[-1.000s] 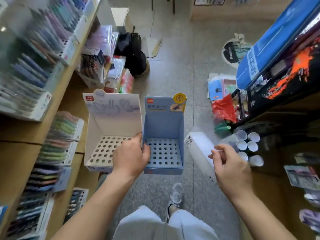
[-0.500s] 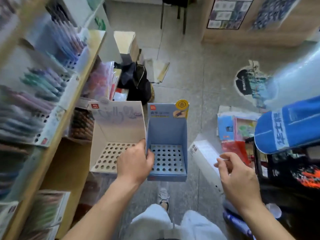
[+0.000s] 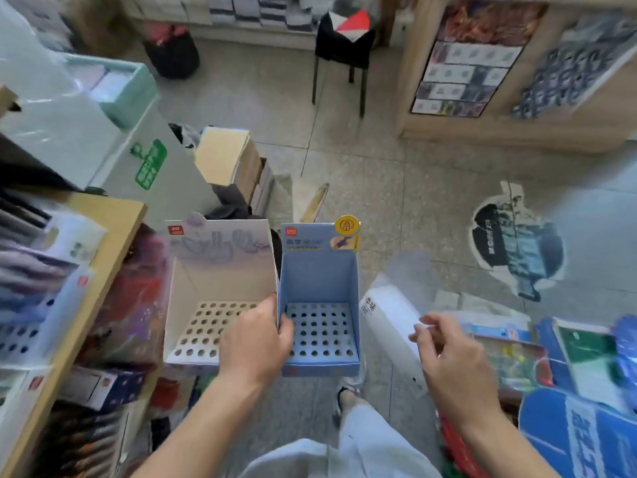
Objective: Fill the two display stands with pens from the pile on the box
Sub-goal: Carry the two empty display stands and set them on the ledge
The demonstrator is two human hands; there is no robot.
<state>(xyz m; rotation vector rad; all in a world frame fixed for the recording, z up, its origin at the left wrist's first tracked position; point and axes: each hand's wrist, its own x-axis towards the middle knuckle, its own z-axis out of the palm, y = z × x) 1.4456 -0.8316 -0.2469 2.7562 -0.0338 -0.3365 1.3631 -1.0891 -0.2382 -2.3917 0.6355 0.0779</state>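
My left hand [image 3: 256, 343] pinches together the two touching side walls of a white display stand [image 3: 213, 291] and a blue display stand [image 3: 320, 281], holding both in the air above the floor. Both stands have perforated bases with no pens in the holes. My right hand [image 3: 451, 360] holds a white sleeve-like package [image 3: 389, 315] by a clear tab at its upper edge; the package hangs tilted beside the blue stand. No pile of pens on a box is visible.
A wooden shelf [image 3: 103, 236] with pen displays runs along the left. Cardboard boxes [image 3: 231, 160] and a dark bag lie ahead on the tiled floor. A black stool [image 3: 344, 53] stands farther off. Blue boxes and packets [image 3: 568, 357] crowd the right.
The view has swung upward and forward, showing more of the shop floor and the stool. Both hands keep the same grip on the stands and the white package.
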